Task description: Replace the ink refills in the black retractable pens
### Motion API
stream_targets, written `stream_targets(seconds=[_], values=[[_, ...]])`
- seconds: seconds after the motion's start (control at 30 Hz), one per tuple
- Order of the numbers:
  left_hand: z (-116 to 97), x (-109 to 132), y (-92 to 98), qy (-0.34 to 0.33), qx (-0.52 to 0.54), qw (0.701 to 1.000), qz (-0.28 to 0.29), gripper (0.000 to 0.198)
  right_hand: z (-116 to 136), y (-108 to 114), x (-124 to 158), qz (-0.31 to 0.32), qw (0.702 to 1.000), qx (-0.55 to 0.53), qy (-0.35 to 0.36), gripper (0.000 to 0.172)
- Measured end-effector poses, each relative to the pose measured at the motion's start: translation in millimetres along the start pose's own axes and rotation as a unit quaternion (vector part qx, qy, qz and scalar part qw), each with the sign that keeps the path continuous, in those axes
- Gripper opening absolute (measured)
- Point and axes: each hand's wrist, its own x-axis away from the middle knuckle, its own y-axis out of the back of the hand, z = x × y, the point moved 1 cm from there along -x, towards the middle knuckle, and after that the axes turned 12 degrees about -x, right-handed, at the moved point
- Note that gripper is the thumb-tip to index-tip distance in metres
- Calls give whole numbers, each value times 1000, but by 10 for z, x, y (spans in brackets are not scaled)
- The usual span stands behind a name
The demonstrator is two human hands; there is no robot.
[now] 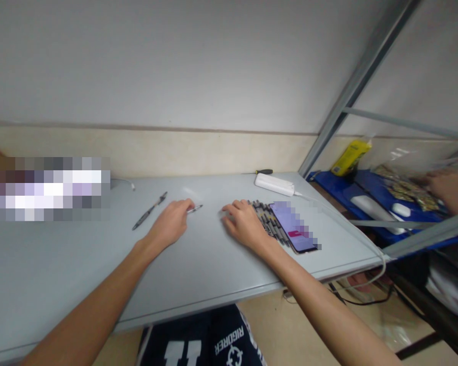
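Note:
On the grey table, my left hand (172,219) has its fingers closed around a slim pen (195,208). Only the pen's narrow, light end with a dark tip sticks out to the right; the rest is hidden by the fingers. Another pen (150,211), dark and see-through, lies slanted to the left of that hand. My right hand (244,222) rests palm down with its fingers loosely bent and apart, and I see nothing in it. Right beside it, partly covered by it, several similar pens (273,223) lie in a row against a phone (293,226) with a lit screen.
Behind the phone are a white power strip (275,184) with its cable and a screwdriver (265,172) near the wall. A blurred-out object (53,188) stands at the left. Beyond a metal frame (361,79), another person's hand (452,185) is over a blue table with bags.

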Motion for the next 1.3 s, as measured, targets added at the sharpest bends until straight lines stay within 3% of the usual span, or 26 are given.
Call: stream_targets(seconds=[0.1, 0.3, 0.43, 0.63, 0.73, 0.8, 0.9, 0.97, 1.1, 1.2, 1.3], values=[[-135, 7, 3, -72, 77, 994, -9, 22, 138, -93, -54, 9, 996, -83, 37, 27], [-354, 40, 81, -128, 129, 981, -73, 22, 147, -176, -121, 39, 965, -257, -34, 29], [-322, 28, 97, -120, 90, 985, -90, 20, 87, -128, -122, 21, 924, -372, -89, 28], [-194, 7, 103, -120, -25, 990, -63, 21, 43, -74, -103, 23, 853, -489, -182, 25], [-247, 24, 140, -135, -123, 979, -86, 22, 68, 14, -99, 132, 858, -470, -161, 11], [-334, 43, 164, -157, -179, 965, -107, 23, 101, 109, -101, 243, 857, -440, -110, 4], [-489, 79, 164, -223, -205, 947, -104, 26, 137, 237, -111, 346, 845, -398, -85, 11], [-568, 99, 140, -245, -206, 942, -97, 26, 147, 272, -116, 386, 838, -371, -104, 15], [-648, 112, 81, -209, -215, 948, -109, 33, 135, 250, -116, 360, 836, -368, -189, 10], [-676, 109, 62, -176, -231, 949, -124, 33, 163, 213, -105, 337, 844, -354, -222, 16], [-688, 111, 60, -158, -255, 946, -126, 21, 264, 173, -90, 267, 914, -253, -173, 25]])
